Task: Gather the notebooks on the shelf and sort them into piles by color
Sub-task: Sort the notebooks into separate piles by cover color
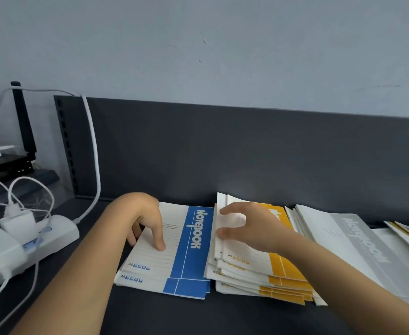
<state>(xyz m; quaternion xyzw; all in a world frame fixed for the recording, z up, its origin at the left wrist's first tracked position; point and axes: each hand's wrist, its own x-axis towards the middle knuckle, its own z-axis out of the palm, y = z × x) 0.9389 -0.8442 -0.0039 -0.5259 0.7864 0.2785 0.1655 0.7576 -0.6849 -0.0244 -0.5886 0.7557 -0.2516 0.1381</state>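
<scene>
Two hands on sorted A5 notebook piles, on a dark matte shelf (223, 317).

The left hand (145, 221) holds the blue notebooks (191, 252), a flat pile of two at left: thumb pressed on the pale ruled cover, fingers curled at its left edge. The right hand (254, 228) lies on the yellow notebooks (278, 274), a taller fanned pile just beside the blue one, with fingers straight and spread toward its left edge, where pale sheets stand raised. Grey notebooks (358, 238) lie loosely overlapped to the right. Covers are smooth card with coloured spine bands. A white plastic power strip (56, 234) with cables sits at left.
</scene>
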